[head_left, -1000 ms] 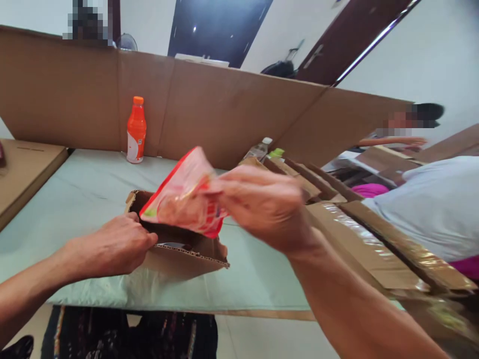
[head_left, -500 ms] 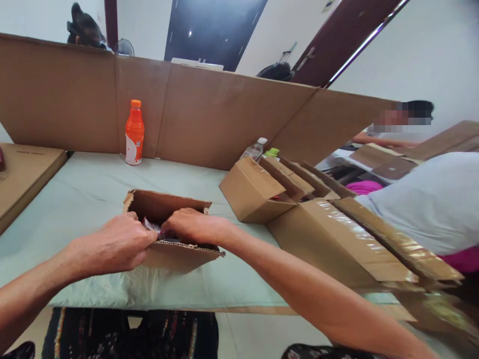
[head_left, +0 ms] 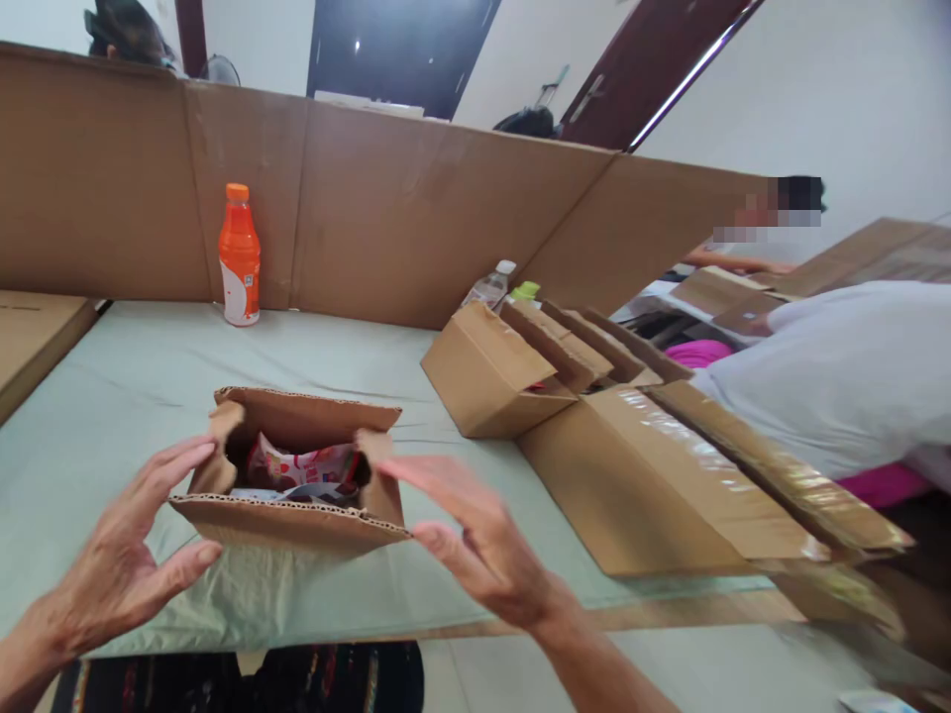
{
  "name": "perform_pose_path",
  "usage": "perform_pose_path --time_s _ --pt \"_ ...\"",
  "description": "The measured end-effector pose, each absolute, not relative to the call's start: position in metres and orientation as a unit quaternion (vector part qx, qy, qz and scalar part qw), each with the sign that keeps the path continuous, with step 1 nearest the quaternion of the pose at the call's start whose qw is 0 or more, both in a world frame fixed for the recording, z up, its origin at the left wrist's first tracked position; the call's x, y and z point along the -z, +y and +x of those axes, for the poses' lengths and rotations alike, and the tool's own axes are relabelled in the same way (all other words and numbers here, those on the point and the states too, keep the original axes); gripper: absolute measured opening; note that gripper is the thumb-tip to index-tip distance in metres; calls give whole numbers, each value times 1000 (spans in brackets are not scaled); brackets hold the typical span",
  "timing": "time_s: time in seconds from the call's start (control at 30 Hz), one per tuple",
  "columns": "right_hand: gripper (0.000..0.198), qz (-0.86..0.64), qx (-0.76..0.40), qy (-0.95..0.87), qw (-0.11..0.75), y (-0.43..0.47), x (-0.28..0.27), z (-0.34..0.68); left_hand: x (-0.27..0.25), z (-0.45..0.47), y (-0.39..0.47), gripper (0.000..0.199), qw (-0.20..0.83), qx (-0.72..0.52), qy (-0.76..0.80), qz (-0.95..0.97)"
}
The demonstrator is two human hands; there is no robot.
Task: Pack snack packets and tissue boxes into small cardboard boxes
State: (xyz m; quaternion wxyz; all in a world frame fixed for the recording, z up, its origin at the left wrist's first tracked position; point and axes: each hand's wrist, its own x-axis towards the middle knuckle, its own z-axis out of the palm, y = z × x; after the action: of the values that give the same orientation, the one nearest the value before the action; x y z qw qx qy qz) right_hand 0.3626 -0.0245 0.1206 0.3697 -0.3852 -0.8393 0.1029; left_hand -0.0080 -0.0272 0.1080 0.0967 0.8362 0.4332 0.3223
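A small open cardboard box [head_left: 289,527] stands on the green-covered table in front of me, its flaps raised. Inside lie a pink-and-white snack packet [head_left: 308,463] and some white packaging, partly hidden by the front wall. My left hand [head_left: 145,540] is at the box's left side, fingers apart, fingertips at the left flap. On the opposite side, my right hand [head_left: 465,530] is spread with its fingertips by the right flap; it is slightly blurred. Neither hand grips anything.
An orange drink bottle [head_left: 240,259] stands against the cardboard partition [head_left: 416,213]. To the right are several small open boxes [head_left: 494,381], a larger carton [head_left: 631,485] and a clear bottle [head_left: 490,287]. A person in a white top [head_left: 854,376] leans in at the right.
Both hands have come out of the box and opened, moving apart to its two sides. The packet inside now shows. The view has shifted slightly.
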Motion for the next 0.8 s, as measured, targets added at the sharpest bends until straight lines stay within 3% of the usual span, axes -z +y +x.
perform_pose_path --time_s 0.1,0.23,0.43,0.6,0.7,0.8 --pt "63 -361 -136 -845 369 -29 -101 350 -94 1 -26 50 110 -345 481 798" --pt "68 -353 -146 -841 382 -28 -99 353 -93 14 -19 39 70 -372 519 766" --pt "69 -420 -31 -785 454 0 -107 360 -106 28 -15 44 -8 -385 502 774" --pt "64 -338 -84 -856 382 2 -81 347 -98 25 -13 29 0 -378 464 801" --pt "73 -319 -53 -869 374 -8 -63 349 -90 16 -13 33 27 -355 434 827" --pt "68 -319 -42 -874 363 -12 -58 352 -86 5 -17 43 45 -321 434 840"
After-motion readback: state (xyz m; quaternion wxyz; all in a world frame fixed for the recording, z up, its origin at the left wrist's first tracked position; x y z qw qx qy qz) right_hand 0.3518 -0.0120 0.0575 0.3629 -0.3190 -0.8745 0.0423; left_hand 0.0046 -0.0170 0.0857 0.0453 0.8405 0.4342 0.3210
